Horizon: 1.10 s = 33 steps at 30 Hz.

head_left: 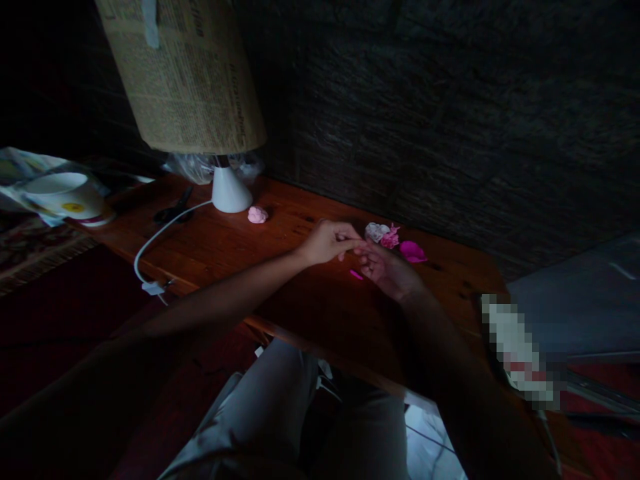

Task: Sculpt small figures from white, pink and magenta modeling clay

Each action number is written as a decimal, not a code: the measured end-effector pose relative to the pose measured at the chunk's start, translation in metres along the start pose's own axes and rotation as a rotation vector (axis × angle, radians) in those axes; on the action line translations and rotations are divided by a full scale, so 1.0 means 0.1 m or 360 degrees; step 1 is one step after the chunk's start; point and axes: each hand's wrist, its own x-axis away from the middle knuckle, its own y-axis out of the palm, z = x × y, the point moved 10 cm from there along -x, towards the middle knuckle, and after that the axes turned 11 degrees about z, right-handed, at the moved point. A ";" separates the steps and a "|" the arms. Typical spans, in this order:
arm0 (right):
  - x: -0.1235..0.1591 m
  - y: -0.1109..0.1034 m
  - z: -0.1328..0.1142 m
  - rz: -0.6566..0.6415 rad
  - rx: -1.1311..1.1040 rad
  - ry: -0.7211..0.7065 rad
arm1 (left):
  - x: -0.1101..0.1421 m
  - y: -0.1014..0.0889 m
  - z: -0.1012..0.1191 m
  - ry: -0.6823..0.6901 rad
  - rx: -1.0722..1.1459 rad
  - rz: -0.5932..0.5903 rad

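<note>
My left hand (327,241) and my right hand (387,270) meet over the wooden table (310,300), fingertips pinched together on something tiny that I cannot make out in the dim light. Just beyond them lie a small pale and pink modelled flower (383,234) and a flat magenta piece of clay (413,251). A thin magenta sliver (356,274) lies on the table under the hands. A light pink lump of clay (258,214) rests farther left near the lamp.
A lamp with a white base (231,191) and newspaper shade (185,70) stands at the back left, its white cable (150,248) running to the table edge. Scissors (175,208) lie beside it. A white cup (63,195) sits far left. A dark wall runs behind.
</note>
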 end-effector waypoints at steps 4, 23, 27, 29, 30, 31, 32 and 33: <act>0.00 0.01 -0.01 -0.0017 0.0017 -0.0021 | 0.01 -0.01 0.00 0.0008 -0.0003 0.0008; 0.07 0.08 -0.05 -0.0095 -0.0083 -0.0009 | 0.05 0.08 0.10 0.0281 -0.0280 -0.0150; 0.07 0.07 -0.05 -0.0060 -0.0088 0.0001 | 0.07 0.13 0.13 0.0314 -0.0222 -0.0214; 0.06 0.04 -0.06 -0.0028 -0.0065 -0.0019 | 0.07 0.15 0.14 0.0315 -0.0193 -0.0236; 0.05 0.03 -0.06 -0.0015 -0.0044 -0.0042 | 0.08 0.16 0.14 0.0315 -0.0190 -0.0245; 0.04 0.02 -0.07 -0.0005 -0.0018 -0.0071 | 0.08 0.16 0.15 0.0318 -0.0192 -0.0257; 0.04 0.01 -0.09 0.0001 0.0011 -0.0108 | 0.08 0.16 0.15 0.0324 -0.0197 -0.0266; 0.03 0.01 -0.10 0.0003 0.0040 -0.0149 | 0.09 0.16 0.16 0.0330 -0.0205 -0.0276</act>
